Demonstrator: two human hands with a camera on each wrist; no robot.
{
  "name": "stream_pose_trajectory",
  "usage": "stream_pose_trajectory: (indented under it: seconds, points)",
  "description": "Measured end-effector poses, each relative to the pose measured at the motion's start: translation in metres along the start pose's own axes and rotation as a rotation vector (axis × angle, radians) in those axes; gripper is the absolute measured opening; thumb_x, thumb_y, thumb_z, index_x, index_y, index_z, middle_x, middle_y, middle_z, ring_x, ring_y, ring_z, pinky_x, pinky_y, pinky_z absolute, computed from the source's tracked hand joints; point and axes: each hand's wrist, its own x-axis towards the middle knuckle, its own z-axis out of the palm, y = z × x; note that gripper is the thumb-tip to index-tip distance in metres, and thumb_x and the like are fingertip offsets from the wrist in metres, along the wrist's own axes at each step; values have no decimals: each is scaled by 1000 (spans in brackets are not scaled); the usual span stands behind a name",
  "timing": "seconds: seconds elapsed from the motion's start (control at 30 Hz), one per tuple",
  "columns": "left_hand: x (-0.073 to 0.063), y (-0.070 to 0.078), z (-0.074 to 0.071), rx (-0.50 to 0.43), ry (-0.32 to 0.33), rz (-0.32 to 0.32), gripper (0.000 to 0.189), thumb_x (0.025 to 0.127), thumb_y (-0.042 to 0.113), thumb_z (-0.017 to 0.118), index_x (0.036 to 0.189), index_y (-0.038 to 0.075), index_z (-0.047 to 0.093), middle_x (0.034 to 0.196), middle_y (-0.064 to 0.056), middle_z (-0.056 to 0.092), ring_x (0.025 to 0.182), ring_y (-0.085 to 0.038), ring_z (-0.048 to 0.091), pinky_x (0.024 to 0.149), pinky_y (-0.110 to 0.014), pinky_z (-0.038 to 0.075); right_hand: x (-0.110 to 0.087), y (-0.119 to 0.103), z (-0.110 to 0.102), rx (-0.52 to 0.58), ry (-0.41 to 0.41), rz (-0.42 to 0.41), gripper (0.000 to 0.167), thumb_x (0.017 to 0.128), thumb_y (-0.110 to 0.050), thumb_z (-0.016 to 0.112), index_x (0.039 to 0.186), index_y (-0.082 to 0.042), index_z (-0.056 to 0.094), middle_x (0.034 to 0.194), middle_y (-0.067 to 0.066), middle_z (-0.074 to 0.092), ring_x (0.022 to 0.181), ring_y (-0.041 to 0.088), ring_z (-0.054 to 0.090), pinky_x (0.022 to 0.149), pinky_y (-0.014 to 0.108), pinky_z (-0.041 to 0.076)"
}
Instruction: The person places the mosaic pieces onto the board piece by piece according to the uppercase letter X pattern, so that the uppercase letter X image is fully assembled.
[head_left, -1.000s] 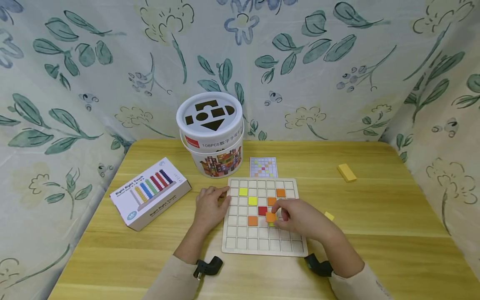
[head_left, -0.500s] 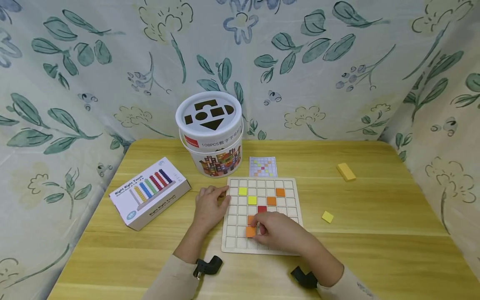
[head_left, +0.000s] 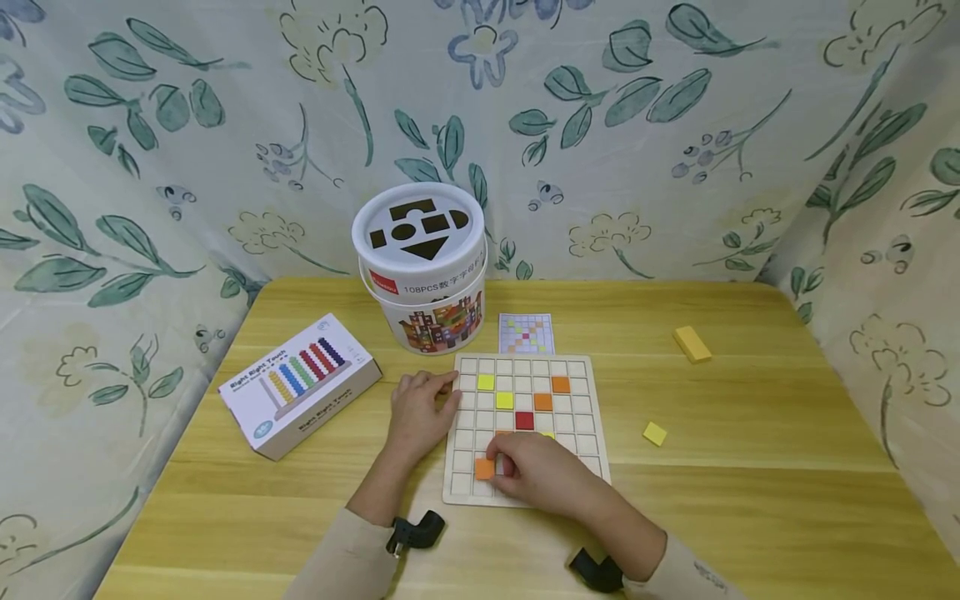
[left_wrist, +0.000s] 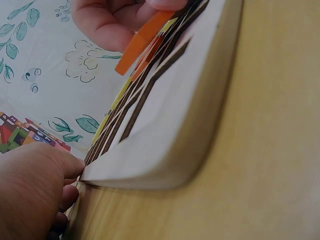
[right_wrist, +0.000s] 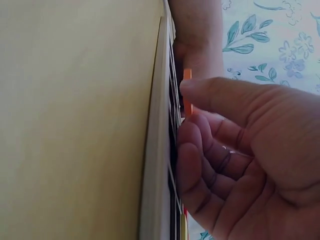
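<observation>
My right hand pinches an orange square tile between thumb and fingertips, low over the front left of a wooden grid board. In the left wrist view that orange tile is tilted, its lower edge close above the board. My left hand lies at the board's left side, index fingertip and thumb touching its edge. Set in the grid are yellow tiles, a red tile and orange tiles. The right hand partly covers another orange and a yellow tile.
A pattern card lies behind the board. Right of it are a loose yellow tile and a yellow block. A white lidded bucket and a white toy box stand to the back left. Floral cloth surrounds the table.
My right hand has carried the orange tile leftward and toward me, from the board's middle right to its front left. The loose yellow tile is now uncovered. The left hand has stayed put.
</observation>
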Motion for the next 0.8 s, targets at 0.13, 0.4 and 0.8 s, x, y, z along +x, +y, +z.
stream_pose_trajectory:
  seconds: [0.13, 0.4, 0.8]
  points:
    - [0, -1, 0, -2, 1, 3, 35, 96, 30, 69, 129, 19, 72, 102, -3, 70, 97, -24, 53, 92, -45, 38, 1, -2, 2, -20, 19, 18, 20, 87, -23, 80, 101, -14, 68, 71, -14, 52, 66, -3, 45, 65, 18, 41]
    - [-1, -2, 0, -5, 1, 3, 35, 96, 30, 69, 129, 19, 72, 102, -3, 70, 98, -24, 53, 92, -45, 38, 4, -3, 4, -11, 29, 96, 17, 88, -21, 77, 102, -14, 70, 67, -16, 50, 60, -2, 44, 60, 19, 40]
    - [0, -1, 1, -1, -2, -1, 36, 96, 32, 69, 130, 20, 72, 102, -2, 70, 99, -24, 52, 92, -44, 37, 3, -3, 3, -4, 42, 117, 15, 89, -21, 76, 101, -15, 70, 66, -14, 50, 59, 0, 44, 59, 20, 39]
